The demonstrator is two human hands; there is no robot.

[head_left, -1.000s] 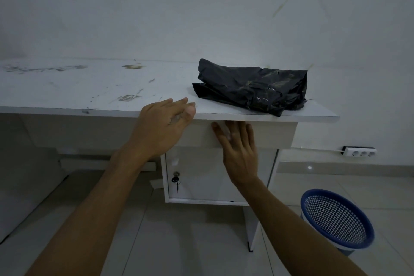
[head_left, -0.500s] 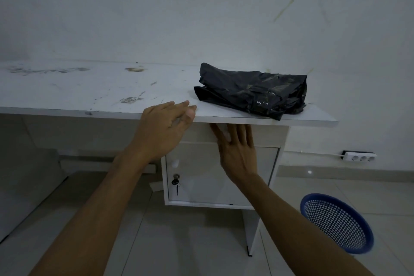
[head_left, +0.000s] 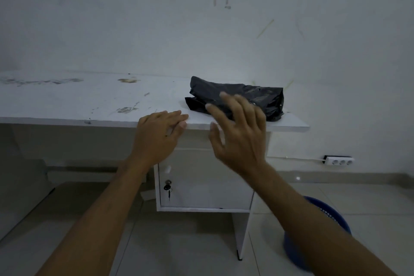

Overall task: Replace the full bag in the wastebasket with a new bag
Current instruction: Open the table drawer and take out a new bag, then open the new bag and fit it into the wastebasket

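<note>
Presently listed, item one: black bag [head_left: 257,96], folded and crumpled, lying on the right end of the white desk [head_left: 67,101], close to its front edge. Thin glossy plastic; judged very light, limp and slippery, likely to unfold when lifted. Best taken by pinching a thick fold at the near-left corner.

Item two: right hand [head_left: 242,139], raised in front of the bag, blurred. Fingers [head_left: 226,99] spread wide and nearly straight, holding nothing; whether the tips touch the plastic cannot be told.

Item three: left hand [head_left: 156,139], palm down at the desk's front edge, fingers [head_left: 177,117] relaxed and together, resting on the edge, gripping nothing.

Item four: blue wastebasket [head_left: 324,231] on the floor at lower right, partly hidden behind the right forearm; no liner visible in what shows.
</note>
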